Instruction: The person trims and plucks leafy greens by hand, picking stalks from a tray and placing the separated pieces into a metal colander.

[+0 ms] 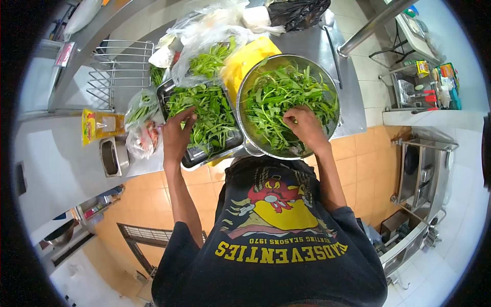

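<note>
Leafy greens (pixel 212 112) fill a black rectangular tray (pixel 197 155) in front of me on the left. My left hand (pixel 179 130) is over the tray's left edge, its fingers curled at the leaves; what they hold, if anything, is too small to tell. To the right, a round metal mesh strainer (pixel 331 131) holds more greens with stems (pixel 276 97). My right hand (pixel 305 124) is over the front part of the strainer, thumb and fingertips pinched together at the greens. Whatever is between those fingertips is hidden.
Behind the tray lie plastic bags (pixel 209 25) with greens and a yellow sheet (pixel 250 56). A black bag (pixel 299 14) is at the back. Left are a wire rack (pixel 120 71), a small bag of greens (pixel 142 110), a yellow packet (pixel 102 127) and a metal container (pixel 113 157).
</note>
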{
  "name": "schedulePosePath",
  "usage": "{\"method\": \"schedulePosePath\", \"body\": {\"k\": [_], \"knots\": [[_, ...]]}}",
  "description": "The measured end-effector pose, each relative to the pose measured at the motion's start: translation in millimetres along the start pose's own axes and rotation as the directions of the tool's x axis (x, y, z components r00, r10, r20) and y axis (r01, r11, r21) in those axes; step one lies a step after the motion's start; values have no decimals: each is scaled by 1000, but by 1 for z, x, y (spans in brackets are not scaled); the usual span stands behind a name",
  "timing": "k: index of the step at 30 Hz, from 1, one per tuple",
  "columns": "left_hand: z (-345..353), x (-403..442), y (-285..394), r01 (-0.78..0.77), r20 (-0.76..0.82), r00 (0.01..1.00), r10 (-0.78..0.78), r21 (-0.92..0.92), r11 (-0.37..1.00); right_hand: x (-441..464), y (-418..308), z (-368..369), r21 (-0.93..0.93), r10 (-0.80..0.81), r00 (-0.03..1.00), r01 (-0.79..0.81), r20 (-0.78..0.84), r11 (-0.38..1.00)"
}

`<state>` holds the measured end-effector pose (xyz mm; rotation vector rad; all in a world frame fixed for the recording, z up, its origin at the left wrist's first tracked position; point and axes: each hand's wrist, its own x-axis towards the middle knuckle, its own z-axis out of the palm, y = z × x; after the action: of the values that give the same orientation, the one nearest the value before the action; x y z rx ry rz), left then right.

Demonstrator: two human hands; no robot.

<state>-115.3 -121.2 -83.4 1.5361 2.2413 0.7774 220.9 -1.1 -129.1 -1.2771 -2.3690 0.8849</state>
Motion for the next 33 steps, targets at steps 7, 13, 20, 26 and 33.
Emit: {"method": "schedulePosePath", "body": {"k": [7,13,20,26,33], "knots": [[4,17,29,-70,-119,991,56,-117,991,-3,2,18,-185,49,999,-50,-7,982],[30,25,59,-156,-16,987,158,-281,947,-3,3,0,-143,-3,977,-28,-215,989],[56,28,107,-240,58,957,286,-402,884,-2,-14,-77,48,8,917,12,-398,999],[79,31,145,-238,11,958,286,-524,818,-6,-29,-100,257,85,885,40,-457,966],[94,34,183,-512,-169,859,484,-256,820,-6,-49,-110,196,-60,899,160,-435,968]]}}
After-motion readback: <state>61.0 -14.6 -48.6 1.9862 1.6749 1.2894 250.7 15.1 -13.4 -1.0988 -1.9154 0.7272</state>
